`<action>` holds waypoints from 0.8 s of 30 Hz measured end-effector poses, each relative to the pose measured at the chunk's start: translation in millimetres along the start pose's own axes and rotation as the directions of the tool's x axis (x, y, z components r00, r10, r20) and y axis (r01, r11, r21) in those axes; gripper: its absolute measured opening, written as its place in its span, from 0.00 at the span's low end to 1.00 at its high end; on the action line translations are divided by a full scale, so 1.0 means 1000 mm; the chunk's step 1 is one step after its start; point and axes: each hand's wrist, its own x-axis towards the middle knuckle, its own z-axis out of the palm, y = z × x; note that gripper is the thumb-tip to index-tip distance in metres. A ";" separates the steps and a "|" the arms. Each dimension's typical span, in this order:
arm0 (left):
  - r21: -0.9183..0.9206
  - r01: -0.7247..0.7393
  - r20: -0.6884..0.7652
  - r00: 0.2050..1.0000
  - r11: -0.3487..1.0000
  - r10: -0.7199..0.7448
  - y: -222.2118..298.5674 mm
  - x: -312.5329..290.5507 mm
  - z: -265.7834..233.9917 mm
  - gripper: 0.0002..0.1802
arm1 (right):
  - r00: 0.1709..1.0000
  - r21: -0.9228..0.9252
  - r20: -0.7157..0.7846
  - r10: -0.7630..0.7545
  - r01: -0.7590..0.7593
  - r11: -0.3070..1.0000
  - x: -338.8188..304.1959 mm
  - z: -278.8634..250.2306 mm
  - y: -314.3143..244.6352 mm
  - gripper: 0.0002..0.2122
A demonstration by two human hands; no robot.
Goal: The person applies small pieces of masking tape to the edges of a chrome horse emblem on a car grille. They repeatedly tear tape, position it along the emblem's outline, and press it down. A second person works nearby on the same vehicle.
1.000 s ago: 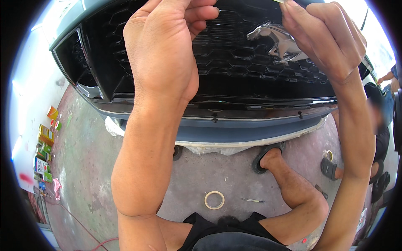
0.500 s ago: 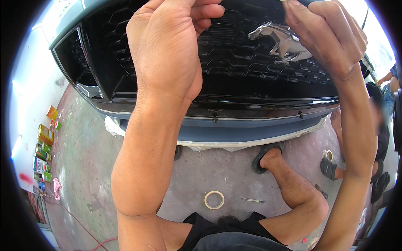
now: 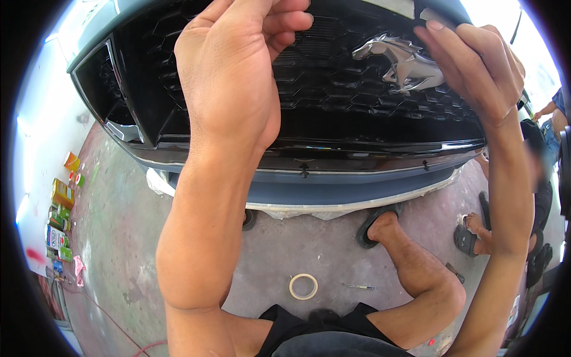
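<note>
Two bare hands are raised in front of the grille (image 3: 333,122). The left hand (image 3: 229,77) is over its left-centre part, fingers loosely curled; the top of the view cuts off its thumb and some fingers, so I cannot tell whether they are apart or clamped on anything. The right hand (image 3: 479,68) is at the grille's upper right, fingertips drawn together against a pale piece (image 3: 429,15); whether they clamp it or merely press it, I cannot tell. One pale strip (image 3: 389,6), likely tape, runs along the grille's top edge, left of that piece, with a dark gap between.

The step in hand looks like working tape along this edge; laying or peeling, I cannot say. Judging by the narrow edge, the next move calls for a light fingertip hold and an even line.

One silver horse badge (image 3: 404,62) sits right of the grille's middle. Two dark clips (image 3: 304,169) show under the grille, above one blue-grey lip (image 3: 333,188). On the floor below the grille lie one tape roll (image 3: 291,287) and one slim tool (image 3: 358,286). Farther off, left of the grille, stand several cans (image 3: 63,192), too overlapped to count, and one pink cloth (image 3: 79,271). Right of the grille is at least one other person (image 3: 541,205).
</note>
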 end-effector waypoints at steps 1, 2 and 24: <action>-0.002 -0.003 0.005 1.000 1.000 0.003 0.000 0.000 -0.001 0.07 | 1.000 -0.013 0.005 0.018 -0.018 1.000 -0.002 -0.002 -0.001 0.22; -0.002 -0.002 0.011 1.000 1.000 0.002 -0.001 0.000 0.000 0.07 | 0.999 -0.013 -0.018 0.037 -0.037 0.999 -0.002 -0.003 -0.004 0.23; 0.033 -0.012 0.036 0.999 0.999 0.011 -0.002 -0.002 -0.005 0.07 | 0.976 -0.203 -0.204 0.079 -0.121 0.972 0.022 0.027 -0.021 0.06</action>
